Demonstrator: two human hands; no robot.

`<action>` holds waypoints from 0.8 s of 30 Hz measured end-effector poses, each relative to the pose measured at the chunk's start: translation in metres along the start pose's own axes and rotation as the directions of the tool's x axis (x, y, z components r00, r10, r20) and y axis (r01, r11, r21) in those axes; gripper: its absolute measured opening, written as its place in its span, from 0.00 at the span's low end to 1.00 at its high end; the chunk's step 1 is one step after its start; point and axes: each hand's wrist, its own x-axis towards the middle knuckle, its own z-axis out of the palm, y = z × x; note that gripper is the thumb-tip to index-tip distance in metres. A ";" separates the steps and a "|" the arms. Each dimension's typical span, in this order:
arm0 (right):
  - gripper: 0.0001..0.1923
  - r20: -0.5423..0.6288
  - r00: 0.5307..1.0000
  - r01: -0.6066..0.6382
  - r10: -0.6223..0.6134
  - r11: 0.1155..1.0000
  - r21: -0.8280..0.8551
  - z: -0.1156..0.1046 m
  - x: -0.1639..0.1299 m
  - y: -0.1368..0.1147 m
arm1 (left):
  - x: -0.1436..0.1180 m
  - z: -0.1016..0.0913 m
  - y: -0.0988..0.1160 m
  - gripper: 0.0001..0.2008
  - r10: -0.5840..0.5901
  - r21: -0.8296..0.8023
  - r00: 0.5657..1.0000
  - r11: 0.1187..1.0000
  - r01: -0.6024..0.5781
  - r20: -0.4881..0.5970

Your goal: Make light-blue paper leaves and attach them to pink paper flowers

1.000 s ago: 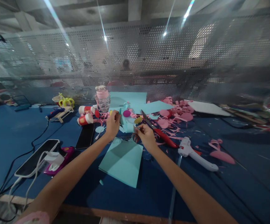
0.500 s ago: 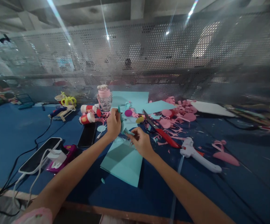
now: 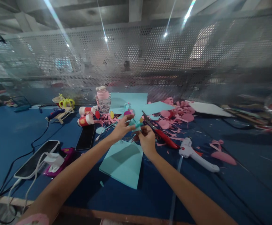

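Left hand (image 3: 121,129) and right hand (image 3: 147,138) raised together just above the blue table (image 3: 13,137), both closed on one small teal paper piece (image 3: 136,123). Left hand: thumb and fingers pinched on the near-left edge of the piece, remaining fingers loosely curled. Right hand: fingers folded in, gripping the same piece from the right and below; exact finger placement hidden behind the knuckles. Teal paper piece held between the two hands, off the table surface, over the far edge of a larger teal sheet (image 3: 123,162) lying flat beneath the forearms. Red-handled scissors (image 3: 160,133) on the table just right of the right hand — blades pointing away toward the back. White glue gun (image 3: 197,154) further right, near the scissors' handle end but apart from it. Pink paper scraps (image 3: 178,117) and cut circles scattered behind the scissors, with more teal sheets (image 3: 131,100) flat at the back. Clear bottle with pink cap (image 3: 103,100) upright behind the left hand; two red-and-white glue tubes (image 3: 86,115) on their sides just left of it. Dark phone (image 3: 86,137) flat to the left of the left forearm; a second dark device (image 3: 36,159) with a white cable — well left, near the table edge.
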 end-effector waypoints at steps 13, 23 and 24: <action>0.11 -0.090 0.995 0.039 -0.037 0.999 0.027 0.002 0.000 0.004 | -0.006 0.013 -0.007 0.28 -0.019 -0.301 0.999 0.954 0.010 -0.027; 0.12 0.110 0.994 -0.021 0.020 1.000 0.012 0.003 -0.002 0.008 | -0.004 0.011 -0.016 0.26 -0.137 -0.386 0.974 0.921 0.058 -0.182; 0.12 0.147 0.989 -0.038 0.034 0.999 0.023 0.003 -0.002 0.008 | -0.004 0.009 -0.015 0.26 -0.126 -0.368 0.975 0.928 0.051 -0.184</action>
